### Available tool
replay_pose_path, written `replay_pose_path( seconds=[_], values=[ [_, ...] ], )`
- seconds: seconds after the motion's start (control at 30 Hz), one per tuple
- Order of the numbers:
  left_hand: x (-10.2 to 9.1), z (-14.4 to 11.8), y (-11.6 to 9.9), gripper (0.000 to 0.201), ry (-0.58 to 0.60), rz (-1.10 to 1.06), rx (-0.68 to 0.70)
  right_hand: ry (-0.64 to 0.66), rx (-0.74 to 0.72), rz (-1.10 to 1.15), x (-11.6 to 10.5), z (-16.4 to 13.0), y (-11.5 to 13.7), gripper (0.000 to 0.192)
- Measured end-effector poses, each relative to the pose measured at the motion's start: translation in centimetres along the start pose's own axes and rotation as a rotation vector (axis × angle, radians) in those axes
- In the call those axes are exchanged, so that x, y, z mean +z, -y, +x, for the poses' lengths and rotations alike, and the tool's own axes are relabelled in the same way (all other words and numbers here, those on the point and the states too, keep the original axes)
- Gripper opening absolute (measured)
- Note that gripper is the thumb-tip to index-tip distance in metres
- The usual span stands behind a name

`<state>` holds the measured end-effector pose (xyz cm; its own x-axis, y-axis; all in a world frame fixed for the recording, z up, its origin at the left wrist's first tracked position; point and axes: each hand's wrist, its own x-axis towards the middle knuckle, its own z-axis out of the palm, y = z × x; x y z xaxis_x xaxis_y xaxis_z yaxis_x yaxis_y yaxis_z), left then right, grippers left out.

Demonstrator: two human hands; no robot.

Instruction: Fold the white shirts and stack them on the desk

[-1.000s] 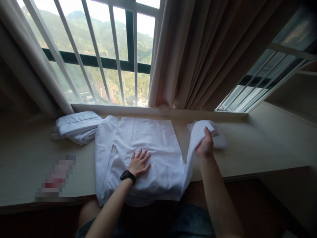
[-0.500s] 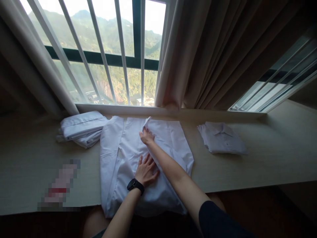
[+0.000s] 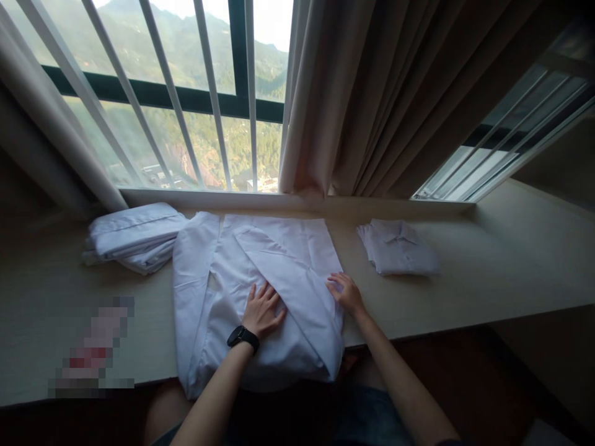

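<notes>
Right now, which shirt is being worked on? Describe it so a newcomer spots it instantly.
Start at the barred window, then drop to the pale ledge beneath it. Three white garments lie there; take the middle shirt. Unlike the folded stack and small folded shirt beside it, it is spread open, both hands pressing it flat.

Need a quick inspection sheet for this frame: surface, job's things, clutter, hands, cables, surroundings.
Surface: pale wooden ledge under the window, with a pixelated patch at near left.
Job's things: white shirt spread flat, its right sleeve folded diagonally across the body, bottom edge hanging over the ledge's front.
Clutter: stack of white garments at left; folded white shirt at right.
Hands: left hand flat on the shirt, black watch on the wrist; right hand open, fingertips on the shirt's right edge.
Cables: nothing seen.
Surroundings: barred window showing green hills; beige curtain drawn at the corner.
</notes>
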<state>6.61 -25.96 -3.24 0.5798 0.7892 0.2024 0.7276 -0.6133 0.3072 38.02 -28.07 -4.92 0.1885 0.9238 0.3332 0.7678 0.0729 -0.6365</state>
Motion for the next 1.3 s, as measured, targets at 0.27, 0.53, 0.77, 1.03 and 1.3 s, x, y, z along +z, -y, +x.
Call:
replay_pose_path(
  seconds=[0.27, 0.53, 0.77, 1.03, 1.3],
  values=[
    [0.2, 0.1, -0.4, 0.047, 0.019, 0.044, -0.008, -0.077, 0.007, -0.033, -1.5, -6.2, -3.7, 0.030],
    [-1.1, -0.7, -4.3, 0.035, -0.104, -0.237, -0.235, -0.075, -0.050, -0.081, -1.5, -6.1, -3.9, 0.026],
    [2.8, -4.3, -13.5, 0.058, 0.138, -1.129, -0.833, -0.096, -0.073, -0.131, -1.1, -6.1, -4.6, 0.025],
    [5.6, -6.6, -18.0, 0.052, 0.255, -1.314, -0.824, -0.118, -0.027, -0.065, -1.1, -6.2, -4.7, 0.023],
    [7.3, -8.7, -17.3, 0.063, 0.034, -1.353, -0.849, -0.215, 0.030, -0.036, -1.3, -6.2, -4.5, 0.020]
  ],
)
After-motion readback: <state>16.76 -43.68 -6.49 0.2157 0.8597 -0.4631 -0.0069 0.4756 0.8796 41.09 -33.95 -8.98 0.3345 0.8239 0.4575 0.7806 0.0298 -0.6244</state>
